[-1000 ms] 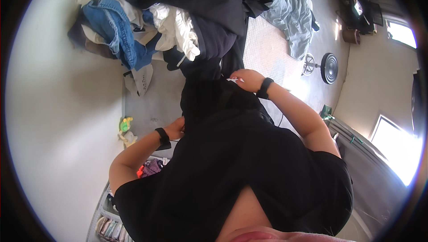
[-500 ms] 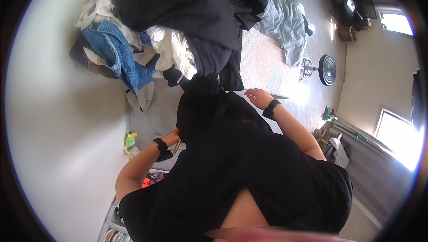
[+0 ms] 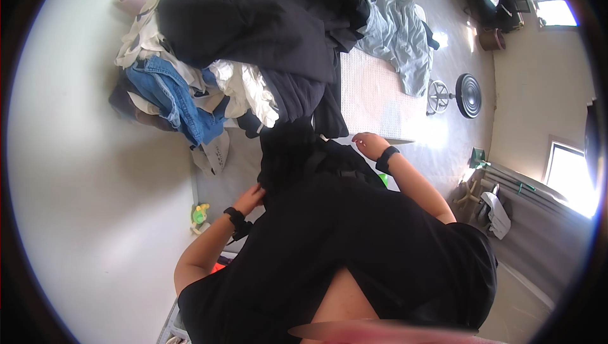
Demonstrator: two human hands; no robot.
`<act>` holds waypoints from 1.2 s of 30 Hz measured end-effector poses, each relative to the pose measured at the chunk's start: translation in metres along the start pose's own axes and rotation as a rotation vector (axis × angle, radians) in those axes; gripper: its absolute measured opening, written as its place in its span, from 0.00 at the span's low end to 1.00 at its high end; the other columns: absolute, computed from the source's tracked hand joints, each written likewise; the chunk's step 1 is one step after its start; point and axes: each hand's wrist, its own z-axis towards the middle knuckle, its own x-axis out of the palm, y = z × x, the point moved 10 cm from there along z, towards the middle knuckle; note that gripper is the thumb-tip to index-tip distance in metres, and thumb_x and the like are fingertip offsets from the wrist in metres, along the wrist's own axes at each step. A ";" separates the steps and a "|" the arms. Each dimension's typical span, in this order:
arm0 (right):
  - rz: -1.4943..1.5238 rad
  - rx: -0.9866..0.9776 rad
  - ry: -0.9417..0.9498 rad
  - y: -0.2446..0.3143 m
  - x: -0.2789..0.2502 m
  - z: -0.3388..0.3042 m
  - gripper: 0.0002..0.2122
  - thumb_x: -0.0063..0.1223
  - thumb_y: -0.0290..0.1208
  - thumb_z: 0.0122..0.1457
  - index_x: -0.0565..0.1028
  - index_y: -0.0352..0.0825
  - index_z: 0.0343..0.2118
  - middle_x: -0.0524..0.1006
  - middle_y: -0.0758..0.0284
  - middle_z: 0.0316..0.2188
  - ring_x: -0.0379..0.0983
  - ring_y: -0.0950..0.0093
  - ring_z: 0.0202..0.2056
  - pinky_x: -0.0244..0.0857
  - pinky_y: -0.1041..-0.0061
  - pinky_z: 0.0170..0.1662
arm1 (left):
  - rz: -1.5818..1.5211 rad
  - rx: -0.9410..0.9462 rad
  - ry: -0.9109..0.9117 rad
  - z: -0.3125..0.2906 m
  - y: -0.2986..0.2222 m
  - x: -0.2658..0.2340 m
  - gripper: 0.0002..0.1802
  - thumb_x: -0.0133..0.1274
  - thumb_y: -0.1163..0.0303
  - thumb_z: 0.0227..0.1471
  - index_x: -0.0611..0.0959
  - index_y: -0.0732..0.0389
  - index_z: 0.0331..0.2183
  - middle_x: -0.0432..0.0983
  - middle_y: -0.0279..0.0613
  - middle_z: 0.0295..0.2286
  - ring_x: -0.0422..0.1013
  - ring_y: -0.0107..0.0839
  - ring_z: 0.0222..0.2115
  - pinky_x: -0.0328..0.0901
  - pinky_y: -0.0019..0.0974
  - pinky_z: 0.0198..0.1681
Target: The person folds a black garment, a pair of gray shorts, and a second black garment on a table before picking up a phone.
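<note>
Beside the left edge of the black cloth (image 3: 288, 147) in front of me is my left hand (image 3: 251, 199). Its fingers are stretched toward the cloth, and the tips touch or pass behind its edge. My right hand (image 3: 371, 146) is at the cloth's right side, close to the bed edge, with its fingers curled inward. Whatever those fingers hold, if anything, is hidden. The black cloth runs up toward a heap topped by a large dark garment (image 3: 272, 30). Blue denim (image 3: 164, 90) and a crumpled white garment (image 3: 250, 90) lie in the heap's near left part.
The bed (image 3: 373, 100) has a pale textured cover, and a light grey-blue shirt (image 3: 396, 37) lies on its right side. A white wall (image 3: 82, 185) bounds the left. On the floor at right stands a round black stool (image 3: 468, 95). A small yellow-green toy (image 3: 200, 214) lies by the wall.
My left hand has moved slightly up and right along the cloth's edge; the brownish stick-like thing beside it no longer shows. My right hand has shifted slightly right and down. The view has tilted slightly.
</note>
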 end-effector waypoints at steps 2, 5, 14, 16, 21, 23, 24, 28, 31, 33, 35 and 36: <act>0.024 -0.075 -0.072 0.005 -0.008 0.011 0.10 0.39 0.30 0.51 0.72 0.36 0.33 0.74 0.61 0.30 0.69 0.62 0.34 0.62 0.68 0.39 | 0.305 0.052 0.032 0.002 0.004 -0.004 0.29 0.41 0.58 0.52 0.56 0.58 0.53 0.65 0.37 0.43 0.67 0.28 0.37 0.63 0.32 0.38; 0.021 -0.075 -0.094 0.041 -0.049 0.030 0.11 0.38 0.31 0.51 0.73 0.36 0.32 0.74 0.60 0.30 0.69 0.62 0.35 0.62 0.68 0.40 | 0.161 0.024 0.120 -0.008 -0.008 0.006 0.24 0.43 0.64 0.50 0.63 0.60 0.49 0.70 0.42 0.37 0.70 0.35 0.31 0.65 0.34 0.34; 0.080 -0.219 -0.235 0.111 -0.085 0.062 0.11 0.38 0.31 0.51 0.73 0.36 0.34 0.73 0.63 0.33 0.69 0.64 0.38 0.62 0.70 0.42 | 1.074 0.392 -0.447 0.030 0.007 -0.067 0.06 0.48 0.69 0.39 0.71 0.61 0.22 0.71 0.47 0.18 0.69 0.46 0.24 0.64 0.43 0.26; 0.078 -0.213 -0.165 0.105 -0.069 0.062 0.12 0.37 0.31 0.51 0.72 0.36 0.35 0.73 0.63 0.35 0.67 0.64 0.40 0.60 0.69 0.44 | 1.342 0.402 -0.400 0.014 -0.036 -0.054 0.09 0.48 0.65 0.40 0.72 0.60 0.21 0.71 0.45 0.17 0.69 0.46 0.21 0.64 0.44 0.23; 0.121 -0.179 -0.143 0.109 -0.054 0.056 0.12 0.37 0.31 0.51 0.72 0.36 0.35 0.73 0.63 0.36 0.67 0.64 0.40 0.60 0.70 0.44 | 1.364 0.432 -0.312 0.025 -0.019 -0.069 0.10 0.46 0.64 0.41 0.73 0.60 0.20 0.71 0.47 0.18 0.70 0.46 0.22 0.63 0.45 0.22; 0.100 -0.170 -0.158 0.114 -0.051 0.058 0.11 0.38 0.31 0.51 0.72 0.35 0.34 0.73 0.63 0.35 0.68 0.63 0.38 0.61 0.69 0.43 | 1.380 0.232 -0.313 0.066 0.045 -0.098 0.10 0.46 0.65 0.42 0.73 0.61 0.20 0.72 0.49 0.19 0.70 0.47 0.24 0.63 0.46 0.24; 0.103 -0.158 -0.169 0.112 -0.051 0.056 0.11 0.38 0.31 0.51 0.72 0.35 0.34 0.73 0.63 0.35 0.68 0.63 0.38 0.61 0.69 0.43 | 1.205 0.335 -0.303 0.071 0.036 -0.095 0.10 0.45 0.64 0.42 0.74 0.62 0.22 0.72 0.51 0.21 0.69 0.48 0.27 0.63 0.46 0.27; 0.149 -0.059 -0.206 0.081 -0.050 0.042 0.11 0.39 0.30 0.51 0.72 0.36 0.34 0.73 0.63 0.34 0.68 0.63 0.38 0.61 0.70 0.42 | 0.977 0.278 -0.118 0.037 -0.026 -0.066 0.12 0.44 0.65 0.42 0.77 0.62 0.28 0.71 0.55 0.26 0.67 0.51 0.33 0.62 0.46 0.35; 0.140 -0.092 -0.183 0.087 -0.050 0.049 0.11 0.39 0.31 0.50 0.72 0.36 0.35 0.73 0.62 0.33 0.68 0.63 0.38 0.61 0.69 0.42 | 1.102 0.294 -0.150 0.058 0.012 -0.084 0.13 0.45 0.67 0.41 0.78 0.60 0.31 0.71 0.54 0.26 0.68 0.51 0.33 0.62 0.45 0.35; 0.128 -0.057 -0.209 0.070 -0.056 0.049 0.12 0.38 0.31 0.50 0.72 0.36 0.35 0.74 0.61 0.33 0.68 0.62 0.38 0.61 0.69 0.43 | 1.043 0.417 -0.153 0.019 -0.054 -0.069 0.13 0.46 0.68 0.41 0.78 0.60 0.31 0.72 0.53 0.26 0.68 0.50 0.32 0.63 0.43 0.35; 0.126 -0.121 -0.296 0.072 -0.078 0.052 0.10 0.40 0.30 0.50 0.73 0.35 0.32 0.74 0.63 0.31 0.69 0.63 0.35 0.62 0.70 0.40 | 0.963 0.523 -0.192 -0.009 -0.094 -0.068 0.12 0.46 0.69 0.40 0.78 0.59 0.32 0.72 0.52 0.27 0.69 0.49 0.31 0.63 0.42 0.35; 0.117 -0.129 -0.299 0.070 -0.088 0.058 0.10 0.40 0.30 0.50 0.73 0.35 0.32 0.74 0.63 0.31 0.69 0.63 0.35 0.62 0.70 0.40 | 0.900 0.444 -0.203 -0.003 -0.085 -0.093 0.11 0.47 0.70 0.41 0.78 0.60 0.31 0.73 0.50 0.26 0.70 0.45 0.29 0.64 0.39 0.34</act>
